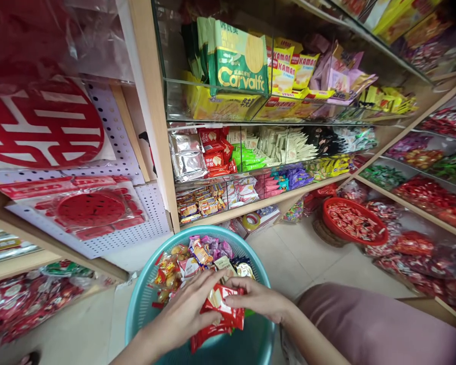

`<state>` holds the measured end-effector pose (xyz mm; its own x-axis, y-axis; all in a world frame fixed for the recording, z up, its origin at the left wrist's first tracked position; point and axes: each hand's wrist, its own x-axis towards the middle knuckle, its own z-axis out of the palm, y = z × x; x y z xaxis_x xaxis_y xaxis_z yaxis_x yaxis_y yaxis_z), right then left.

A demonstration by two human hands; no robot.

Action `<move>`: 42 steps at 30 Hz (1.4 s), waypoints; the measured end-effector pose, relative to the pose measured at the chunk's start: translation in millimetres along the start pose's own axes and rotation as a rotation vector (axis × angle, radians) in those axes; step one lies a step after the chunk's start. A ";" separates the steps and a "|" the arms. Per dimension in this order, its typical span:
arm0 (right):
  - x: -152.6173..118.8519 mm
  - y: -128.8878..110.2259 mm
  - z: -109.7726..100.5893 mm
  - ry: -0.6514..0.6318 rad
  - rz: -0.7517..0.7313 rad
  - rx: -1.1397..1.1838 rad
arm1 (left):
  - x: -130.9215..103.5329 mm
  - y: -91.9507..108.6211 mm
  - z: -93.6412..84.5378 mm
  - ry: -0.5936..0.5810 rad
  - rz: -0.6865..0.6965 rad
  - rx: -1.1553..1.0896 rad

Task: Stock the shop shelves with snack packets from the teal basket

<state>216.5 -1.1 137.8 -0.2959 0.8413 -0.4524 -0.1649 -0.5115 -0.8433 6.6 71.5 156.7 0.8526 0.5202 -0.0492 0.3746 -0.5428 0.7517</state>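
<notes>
Head view: red packets (234,316) are held above the teal basket (261,268), between the two hands. The upper packet is gripped by the fingers of the right hand (259,300), its thumb laid across the front; the left side is clasped by the fingers of the left hand (186,306). Mixed wrapped snacks (180,266) are heaped in the basket, beside stocked wooden shelves (258,205).

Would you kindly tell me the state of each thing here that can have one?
Red packets, wrapped, held over the teal basket
Left hand, holding them
Right hand, pinching them
Teal basket, open-topped, partly filled with assorted sweets
Red basin, open-topped, filled with wrapped pieces
Front green packet, wrapped, standing upright
</notes>
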 end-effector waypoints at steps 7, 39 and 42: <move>9.3 14.5 3.9 0.013 0.017 0.241 | 4.7 -1.2 5.8 0.111 0.017 -0.005; -15.7 31.1 -27.8 0.467 -0.107 0.540 | -5.1 -25.5 76.0 0.162 -0.145 0.222; -15.4 32.9 -28.1 0.460 -0.110 0.545 | -6.9 -29.2 82.6 0.141 -0.151 0.267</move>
<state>242.0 -26.0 108.9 0.1556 0.8204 -0.5502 -0.6525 -0.3328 -0.6808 19.8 29.3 80.7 0.7281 0.6842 -0.0415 0.5914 -0.5964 0.5428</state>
